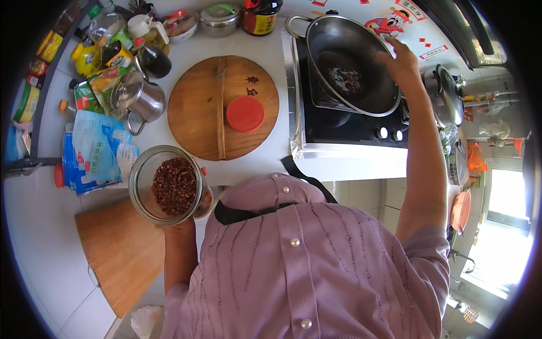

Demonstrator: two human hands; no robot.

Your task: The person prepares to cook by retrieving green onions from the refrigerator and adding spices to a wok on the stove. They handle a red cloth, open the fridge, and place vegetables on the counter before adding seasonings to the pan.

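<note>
My left hand (205,199) is shut on a glass jar (137,186), mostly hidden behind it. Reddish-brown Sichuan peppercorns (174,186) fill part of the jar, whose top is uncovered. My right hand (398,59) reaches over the far right rim of a dark wok (360,76), fingers apart; whether they touch the rim is unclear. The wok sits tilted on a black gas stove (347,131), with some wet-looking residue at its bottom. A red plastic lid (245,114) lies on a round wooden pot cover (194,106) left of the stove.
A steel pitcher (148,99), sauce bottles (154,61) and seasoning bags (99,146) crowd the counter's left. Behind the wooden cover stand a lidded steel bowl (220,21) and a large dark jar (261,17). A lidded steel pot (446,97) is right of the wok. A wooden board (123,250) stands below left.
</note>
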